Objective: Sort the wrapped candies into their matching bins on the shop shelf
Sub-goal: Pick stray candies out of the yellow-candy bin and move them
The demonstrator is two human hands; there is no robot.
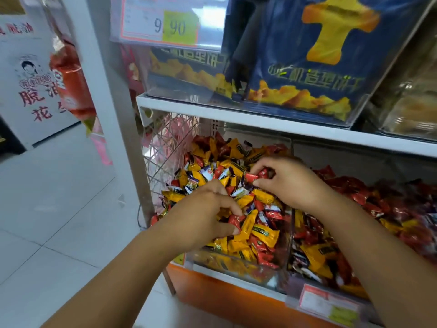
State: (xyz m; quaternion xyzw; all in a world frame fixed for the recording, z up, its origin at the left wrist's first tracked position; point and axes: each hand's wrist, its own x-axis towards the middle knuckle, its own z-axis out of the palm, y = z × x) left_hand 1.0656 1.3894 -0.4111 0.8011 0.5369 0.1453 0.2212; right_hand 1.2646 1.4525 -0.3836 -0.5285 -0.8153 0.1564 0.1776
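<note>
Leftmost, a white carton (35, 95) printed with red characters stood on the tiled floor (47, 209), and a red snack packet (71, 84) hung just beside the white shelf upright (106, 119). Next came a price tag (165, 22) reading 9.90, fixed to the front of an upper bin, with a pink wire rack (170, 140) below it against the shelf's side. The left bin (227, 271), a clear container on the lower shelf, was heaped with mixed wrapped candies (262, 233) in yellow, red, and white with purple. The left hand (203, 214) lay on this heap with its fingers curled, thumb and forefinger pinching a red candy (236, 220) near the middle of the pile. Further back over the same bin, the right hand (290, 183) pinched a second red candy (251, 178) between thumb and fingertips, just above the heap. Above, blue snack bags (319, 67) with yellow biscuit pictures filled a clear box on the upper shelf. The right bin (343, 157) touched the left one and held mostly red sweets (378, 204) with some yellow ones toward the front. A second price label (328, 304) sat on its lower front edge.
</note>
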